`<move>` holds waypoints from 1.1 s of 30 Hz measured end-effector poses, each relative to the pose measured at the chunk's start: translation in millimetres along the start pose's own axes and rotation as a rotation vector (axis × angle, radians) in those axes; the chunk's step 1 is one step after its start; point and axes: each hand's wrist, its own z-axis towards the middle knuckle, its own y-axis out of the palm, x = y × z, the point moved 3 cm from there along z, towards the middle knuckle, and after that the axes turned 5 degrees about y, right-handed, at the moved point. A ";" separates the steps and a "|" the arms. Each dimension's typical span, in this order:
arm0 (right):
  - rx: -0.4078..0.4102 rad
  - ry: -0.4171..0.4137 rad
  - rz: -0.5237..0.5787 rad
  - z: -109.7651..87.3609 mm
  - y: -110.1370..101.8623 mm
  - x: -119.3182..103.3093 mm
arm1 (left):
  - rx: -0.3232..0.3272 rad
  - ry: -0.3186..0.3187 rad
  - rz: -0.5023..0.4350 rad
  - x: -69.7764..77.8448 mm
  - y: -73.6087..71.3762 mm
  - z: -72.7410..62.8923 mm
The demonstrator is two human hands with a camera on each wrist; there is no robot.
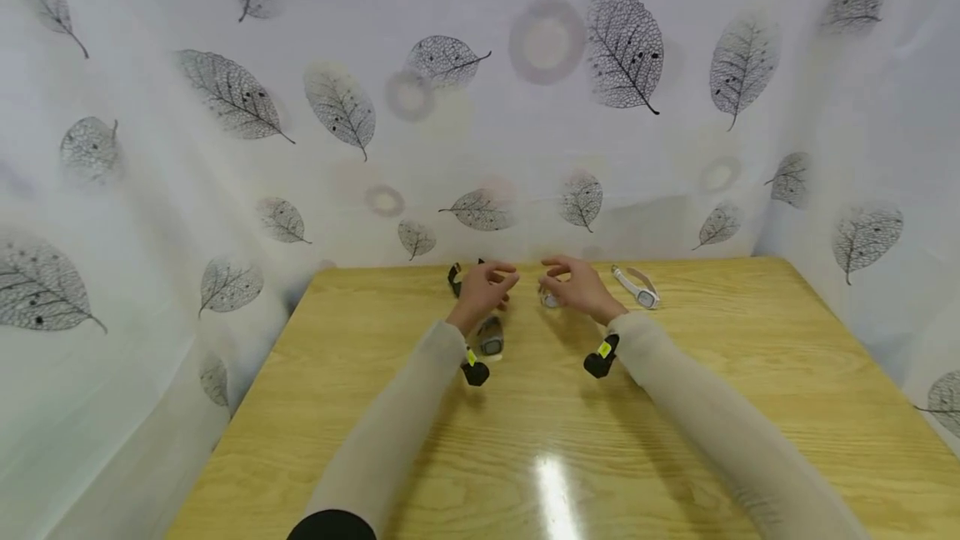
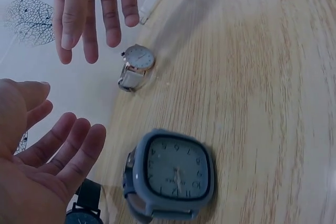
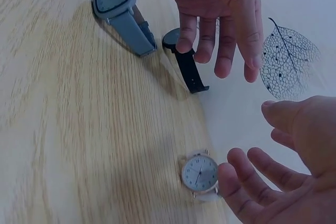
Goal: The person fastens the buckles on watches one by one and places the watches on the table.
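L hand (image 1: 480,294) & R hand (image 1: 583,288), empty, loosely spread, above surface (image 1: 525,415) nr. rose-rimmed watch (image 3: 199,172) & grey watch (image 2: 177,169), apparently propped dial-up by looped strap (image 3: 127,30).

A screened-off work corner; whether the room is in a home, office or studio cannot be told. Pale cloth (image 1: 480,132) printed with dark leaves (image 1: 626,51) and faint rings (image 1: 517,42) hangs behind and beside a wood-grain tabletop (image 1: 675,415), which shows a bright glare (image 1: 553,490).
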 end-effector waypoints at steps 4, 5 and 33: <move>0.024 -0.047 -0.022 4.2 6.1 -7.5 | 0.031 0.057 0.024 -2.4 -10.7 -1.0; 0.025 -0.053 -0.015 5.6 7.9 -9.1 | 0.042 0.068 0.025 -3.4 -13.7 -1.4; -0.110 0.097 0.176 62.8 81.3 -20.3 | 0.344 -0.035 0.074 -44.7 -83.0 -20.6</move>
